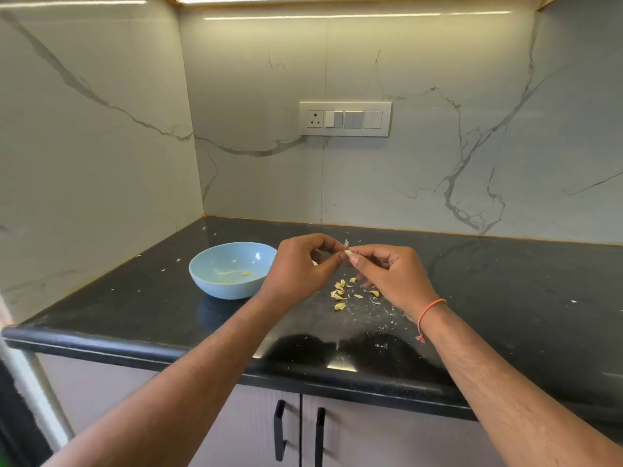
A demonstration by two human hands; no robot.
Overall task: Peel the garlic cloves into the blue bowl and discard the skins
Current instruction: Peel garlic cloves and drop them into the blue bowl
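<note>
A pale garlic clove [348,253] is held above the black counter [505,298] between both hands. My right hand [391,276] pinches the clove with thumb and forefinger. My left hand [298,267] pinches a thin bit of skin [346,244] at the clove's tip. The blue bowl [215,261] stands on the counter just left of my left hand, with a few small yellowish pieces [246,273] on its bottom. Below the hands lies a scatter of garlic skins and bits [342,293].
The counter sits in a corner between marble walls, with a switch panel [345,119] on the back wall. Tiny white flakes dot the counter. Its rounded front edge [202,357] runs above cabinet doors with black handles [279,429].
</note>
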